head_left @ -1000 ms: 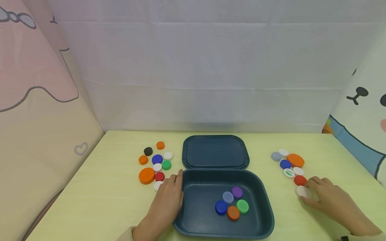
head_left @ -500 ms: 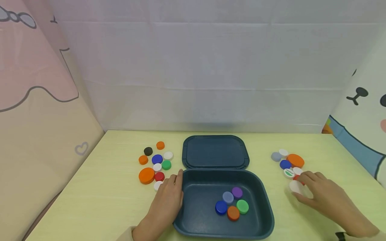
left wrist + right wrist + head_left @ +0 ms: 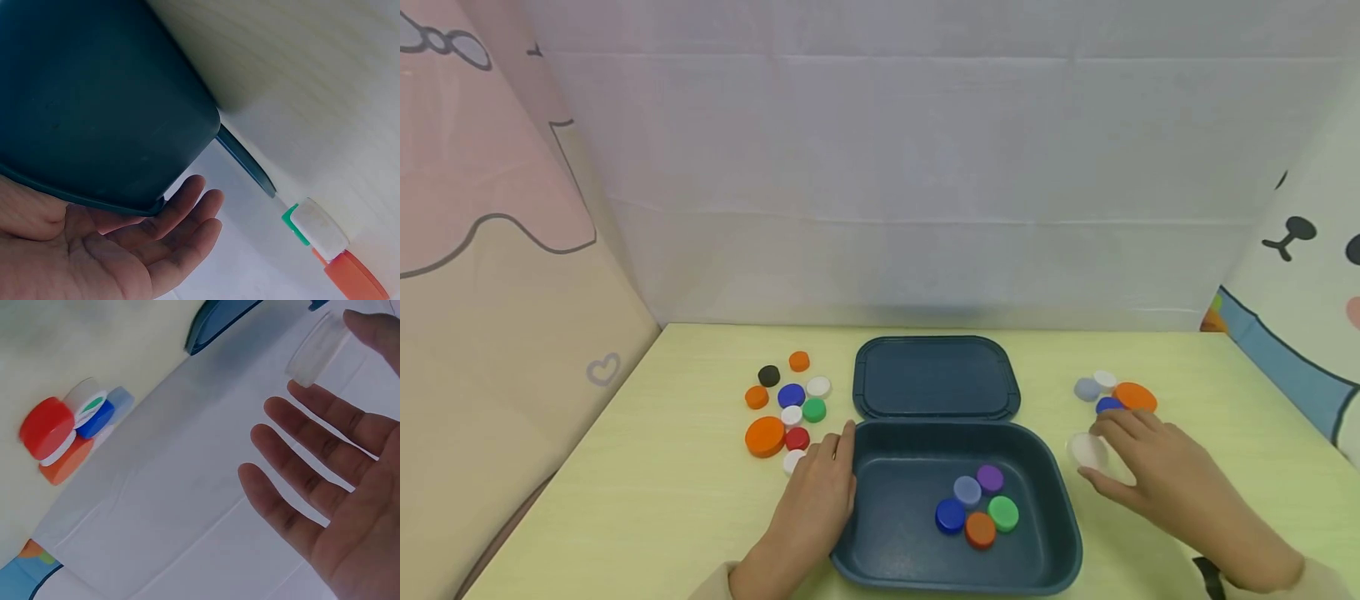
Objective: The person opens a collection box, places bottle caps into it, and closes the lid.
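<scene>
My right hand pinches a translucent white bottle cap between thumb and index finger, held above the table right of the dark blue box. In the right wrist view the same clear cap sits at the fingertips, with the other fingers spread loosely. At the box's left wall rests my left hand. The left wrist view shows its fingers relaxed beside the rim. Inside the box lie several caps: purple, light blue, dark blue, orange and green.
Behind the box lies its flat lid. Left of it several loose caps are grouped, among them a large orange one. More caps sit at the right around another large orange cap, partly behind my right hand. A white curtain hangs behind.
My right hand has lifted the translucent white cap off the table and carried it leftward toward the box. The left hand and the caps in the box have stayed put.
</scene>
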`<action>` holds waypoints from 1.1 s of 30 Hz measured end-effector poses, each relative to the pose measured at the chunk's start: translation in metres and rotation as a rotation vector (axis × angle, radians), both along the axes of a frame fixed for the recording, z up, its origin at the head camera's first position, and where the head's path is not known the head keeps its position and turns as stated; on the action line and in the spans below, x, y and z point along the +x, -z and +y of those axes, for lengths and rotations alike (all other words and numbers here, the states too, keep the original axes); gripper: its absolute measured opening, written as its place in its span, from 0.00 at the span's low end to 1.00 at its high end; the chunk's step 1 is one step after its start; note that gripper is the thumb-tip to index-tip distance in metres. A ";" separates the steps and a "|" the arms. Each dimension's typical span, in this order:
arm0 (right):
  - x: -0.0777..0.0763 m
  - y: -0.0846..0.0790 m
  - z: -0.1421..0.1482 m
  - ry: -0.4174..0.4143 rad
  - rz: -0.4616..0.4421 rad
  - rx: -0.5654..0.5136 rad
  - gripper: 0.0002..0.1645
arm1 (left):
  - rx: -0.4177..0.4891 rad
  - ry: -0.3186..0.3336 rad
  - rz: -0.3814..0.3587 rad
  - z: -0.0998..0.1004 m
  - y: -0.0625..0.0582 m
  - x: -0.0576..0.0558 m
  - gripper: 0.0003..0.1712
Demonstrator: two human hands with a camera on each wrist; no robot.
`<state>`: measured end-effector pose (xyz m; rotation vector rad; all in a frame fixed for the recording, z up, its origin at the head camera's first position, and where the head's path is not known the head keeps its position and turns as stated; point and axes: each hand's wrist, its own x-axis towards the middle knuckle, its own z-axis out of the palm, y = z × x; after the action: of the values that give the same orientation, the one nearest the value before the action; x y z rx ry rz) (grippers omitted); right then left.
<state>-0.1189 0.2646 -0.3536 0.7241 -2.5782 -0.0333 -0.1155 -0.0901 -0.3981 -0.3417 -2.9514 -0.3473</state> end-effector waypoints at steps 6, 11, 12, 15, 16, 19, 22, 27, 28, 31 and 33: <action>0.003 -0.005 -0.022 -0.083 0.035 -0.010 0.29 | 0.001 0.006 0.033 0.000 0.001 -0.001 0.33; 0.008 -0.008 -0.040 -0.065 -0.061 0.012 0.28 | -0.006 0.001 0.025 0.000 0.001 -0.001 0.33; 0.009 -0.008 -0.044 -0.048 -0.096 0.022 0.28 | -0.005 0.000 0.024 0.000 0.000 -0.001 0.33; 0.011 -0.007 -0.052 -0.020 -0.169 0.058 0.27 | 0.000 0.000 0.024 0.000 0.000 0.000 0.33; 0.012 -0.006 -0.055 -0.019 -0.186 0.072 0.26 | 0.002 0.001 0.025 0.000 0.000 0.000 0.33; 0.013 -0.002 -0.058 -0.056 -0.212 0.101 0.26 | 0.003 0.001 0.026 0.000 0.001 0.000 0.33; 0.013 0.002 -0.061 -0.104 -0.229 0.128 0.28 | 0.001 0.000 0.023 0.000 0.001 0.000 0.33; 0.012 0.010 -0.063 -0.147 -0.264 0.164 0.29 | 0.000 -0.002 0.011 0.000 0.000 0.000 0.33; 0.012 0.011 -0.064 -0.147 -0.279 0.173 0.29 | -0.001 -0.002 0.009 0.000 0.000 0.000 0.33; 0.012 0.012 -0.066 -0.145 -0.324 0.190 0.30 | -0.002 -0.002 0.002 0.000 0.000 -0.001 0.33; 0.012 0.012 -0.067 -0.144 -0.351 0.196 0.29 | -0.002 -0.003 -0.006 0.000 0.000 -0.001 0.33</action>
<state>-0.1071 0.1979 -0.3658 1.0698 -2.8729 -0.1258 -0.1165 -0.0900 -0.3979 -0.3369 -2.9583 -0.3456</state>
